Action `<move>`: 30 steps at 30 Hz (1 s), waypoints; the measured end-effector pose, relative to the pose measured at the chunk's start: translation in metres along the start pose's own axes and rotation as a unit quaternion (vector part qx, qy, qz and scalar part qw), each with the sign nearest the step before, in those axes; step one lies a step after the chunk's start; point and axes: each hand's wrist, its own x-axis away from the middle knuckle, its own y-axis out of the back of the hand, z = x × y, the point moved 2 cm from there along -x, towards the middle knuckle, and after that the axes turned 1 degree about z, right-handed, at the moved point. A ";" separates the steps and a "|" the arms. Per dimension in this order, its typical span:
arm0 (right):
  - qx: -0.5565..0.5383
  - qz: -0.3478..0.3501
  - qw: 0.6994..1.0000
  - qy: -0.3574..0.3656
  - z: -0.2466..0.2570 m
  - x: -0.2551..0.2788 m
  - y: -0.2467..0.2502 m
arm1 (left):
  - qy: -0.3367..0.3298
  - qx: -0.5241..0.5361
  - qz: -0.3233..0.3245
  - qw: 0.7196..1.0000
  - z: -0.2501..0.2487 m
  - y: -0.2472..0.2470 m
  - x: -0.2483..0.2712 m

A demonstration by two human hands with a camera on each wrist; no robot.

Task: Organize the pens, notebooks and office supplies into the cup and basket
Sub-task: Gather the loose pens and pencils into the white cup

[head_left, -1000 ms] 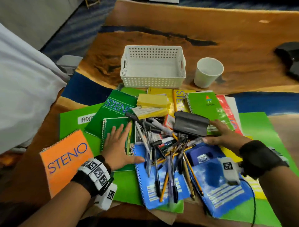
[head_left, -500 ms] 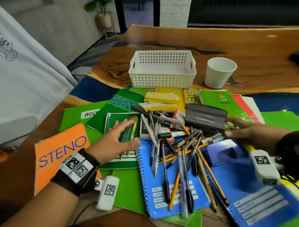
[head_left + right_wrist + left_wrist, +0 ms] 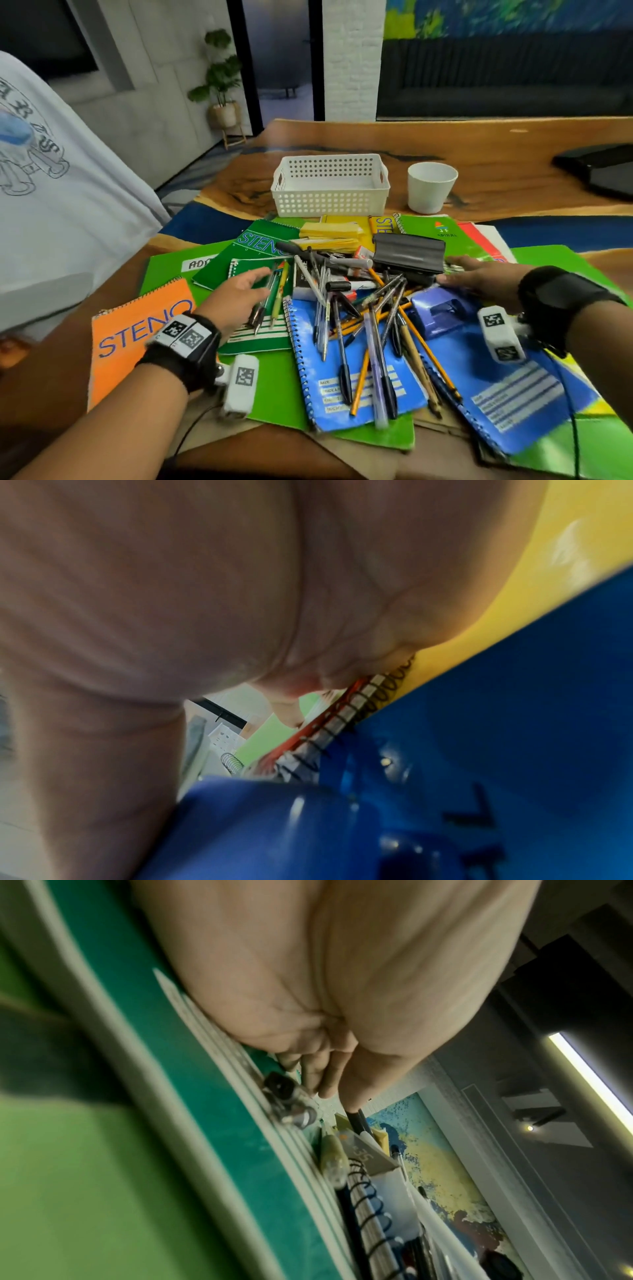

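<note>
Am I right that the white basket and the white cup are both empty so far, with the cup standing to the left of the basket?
Not quite. Both are empty, but the white cup stands to the right of the white basket, not to its left. The head view shows this, with the pens and notebooks in a pile in front of them.

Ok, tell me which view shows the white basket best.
The head view: the whole basket shows, beside the cup, nothing visible inside. The right wrist view catches only a perforated sliver past the hand. The left wrist view shows none of it.
</note>
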 end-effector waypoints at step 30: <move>-0.008 -0.036 0.997 -0.062 0.001 -0.035 0.038 | 0.004 0.036 -0.043 0.998 0.007 0.002 -0.011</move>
